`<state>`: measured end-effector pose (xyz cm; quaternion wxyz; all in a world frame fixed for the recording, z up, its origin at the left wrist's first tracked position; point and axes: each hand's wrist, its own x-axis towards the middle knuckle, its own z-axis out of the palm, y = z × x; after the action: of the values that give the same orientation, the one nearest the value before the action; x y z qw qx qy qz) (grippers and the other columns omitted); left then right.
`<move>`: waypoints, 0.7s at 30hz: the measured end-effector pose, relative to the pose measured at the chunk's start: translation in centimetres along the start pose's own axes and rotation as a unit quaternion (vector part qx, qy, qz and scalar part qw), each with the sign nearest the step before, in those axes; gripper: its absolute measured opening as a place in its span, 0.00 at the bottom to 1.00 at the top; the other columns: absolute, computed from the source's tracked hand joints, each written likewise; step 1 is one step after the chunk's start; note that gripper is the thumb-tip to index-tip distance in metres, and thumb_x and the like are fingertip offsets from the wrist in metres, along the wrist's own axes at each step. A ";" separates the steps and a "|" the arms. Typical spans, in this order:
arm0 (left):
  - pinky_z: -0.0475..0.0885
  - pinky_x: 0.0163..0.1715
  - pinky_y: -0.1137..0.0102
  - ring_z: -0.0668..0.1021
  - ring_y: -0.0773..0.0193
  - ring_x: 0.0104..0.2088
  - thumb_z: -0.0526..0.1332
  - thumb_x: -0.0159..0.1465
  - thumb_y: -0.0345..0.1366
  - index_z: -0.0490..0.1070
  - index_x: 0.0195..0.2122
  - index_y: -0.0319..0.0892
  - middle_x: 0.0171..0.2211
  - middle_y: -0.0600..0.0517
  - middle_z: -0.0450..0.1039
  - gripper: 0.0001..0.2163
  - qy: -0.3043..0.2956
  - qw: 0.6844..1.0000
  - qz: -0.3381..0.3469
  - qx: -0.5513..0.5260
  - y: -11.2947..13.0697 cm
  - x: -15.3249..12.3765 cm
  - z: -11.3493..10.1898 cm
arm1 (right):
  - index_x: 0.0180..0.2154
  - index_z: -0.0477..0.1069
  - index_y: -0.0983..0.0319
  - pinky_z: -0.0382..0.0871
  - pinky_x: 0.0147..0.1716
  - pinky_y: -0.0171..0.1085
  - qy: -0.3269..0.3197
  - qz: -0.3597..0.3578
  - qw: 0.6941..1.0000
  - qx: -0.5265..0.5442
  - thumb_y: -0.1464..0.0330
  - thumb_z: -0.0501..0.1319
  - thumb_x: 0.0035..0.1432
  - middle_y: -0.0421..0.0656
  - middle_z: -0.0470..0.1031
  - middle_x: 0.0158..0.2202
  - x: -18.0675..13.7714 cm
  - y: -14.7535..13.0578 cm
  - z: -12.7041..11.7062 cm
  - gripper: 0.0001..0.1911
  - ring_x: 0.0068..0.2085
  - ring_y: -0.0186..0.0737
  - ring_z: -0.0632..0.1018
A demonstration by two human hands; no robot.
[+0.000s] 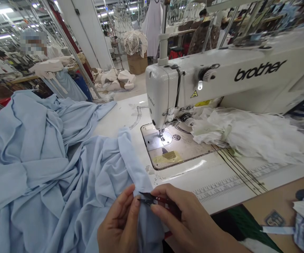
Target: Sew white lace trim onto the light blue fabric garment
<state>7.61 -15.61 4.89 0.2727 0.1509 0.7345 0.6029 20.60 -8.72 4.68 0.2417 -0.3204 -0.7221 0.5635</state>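
Note:
Light blue fabric (88, 175) lies bunched over the left of the sewing table and hangs past its front edge. My left hand (122, 221) pinches a folded edge of this fabric between thumb and fingers. In my right hand (186, 214) is a pair of thread snips (158, 199) with dark blades and reddish handles. The blades point left, slightly apart, with their tips at the fabric edge beside my left fingertips. Any thread between the tips is too small to make out.
A white sewing machine (220, 73) stands behind my hands, its needle area lit. White sheer fabric (254, 133) is heaped under its arm. Ruler markings (226, 182) run along the table (194, 172). Other people work in the background, and a cardboard box (137, 64) holds cloth.

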 end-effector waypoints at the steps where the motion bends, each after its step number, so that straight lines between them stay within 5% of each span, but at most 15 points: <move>1: 0.76 0.37 0.81 0.84 0.64 0.35 0.74 0.47 0.46 0.80 0.39 0.44 0.35 0.53 0.83 0.19 0.001 1.000 0.000 -0.001 0.0 0.0 0.0 | 0.42 0.70 0.60 0.69 0.33 0.35 0.001 -0.001 1.000 -0.001 0.64 0.57 0.65 0.41 0.77 0.34 0.0 0.0 0.0 0.08 0.34 0.39 0.77; 21: 0.77 0.34 0.80 0.84 0.63 0.33 0.74 0.47 0.45 0.81 0.37 0.45 0.31 0.53 0.83 0.17 -0.024 1.000 -0.011 -0.017 0.0 -0.2 -0.1 | 0.42 0.72 0.60 0.70 0.35 0.35 -0.043 0.057 0.994 0.076 0.62 0.59 0.65 0.43 0.78 0.37 0.5 -0.3 -0.8 0.09 0.38 0.41 0.77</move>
<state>7.71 -15.74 4.92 0.2996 0.1527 0.7190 0.6083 20.74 -7.85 5.16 0.2014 -0.3174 -0.6670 0.6433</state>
